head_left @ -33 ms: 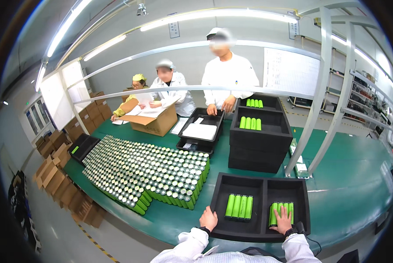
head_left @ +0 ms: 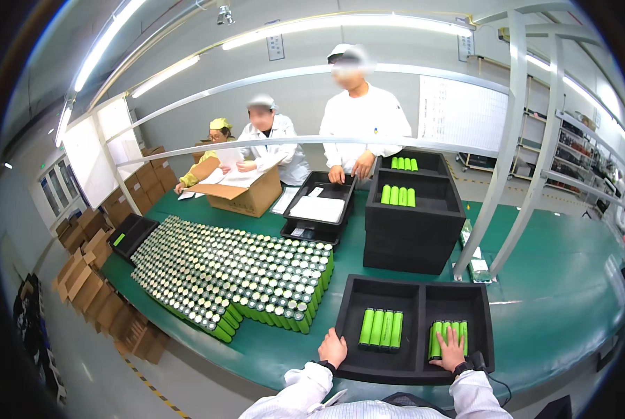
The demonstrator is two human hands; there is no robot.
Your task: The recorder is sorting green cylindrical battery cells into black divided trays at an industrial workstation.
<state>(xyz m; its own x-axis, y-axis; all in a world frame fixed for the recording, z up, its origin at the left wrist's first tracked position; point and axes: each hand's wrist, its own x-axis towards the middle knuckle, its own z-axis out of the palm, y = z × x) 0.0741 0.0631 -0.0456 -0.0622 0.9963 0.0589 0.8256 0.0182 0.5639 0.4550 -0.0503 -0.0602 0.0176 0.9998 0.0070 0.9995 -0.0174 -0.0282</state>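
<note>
A black foam tray (head_left: 420,328) with two compartments lies in front of me on the table. The left compartment holds a row of several green cylindrical battery cells (head_left: 381,329), lying side by side. In the right one is a similar row of green cells (head_left: 436,340), partly covered by my right hand (head_left: 452,351). That hand lies on top of the cells, fingers spread and thumb toward the row's left side. My left hand (head_left: 332,349) is at the tray's left outer wall, its fingers bent against the edge.
A large block of upright battery cells (head_left: 235,269) fills the table's left. Stacked black trays (head_left: 413,234) stand behind mine, beside a black plastic tray (head_left: 319,207) with white sheets. Metal posts (head_left: 511,140) rise at right. Three people work across the table near a cardboard box (head_left: 246,199).
</note>
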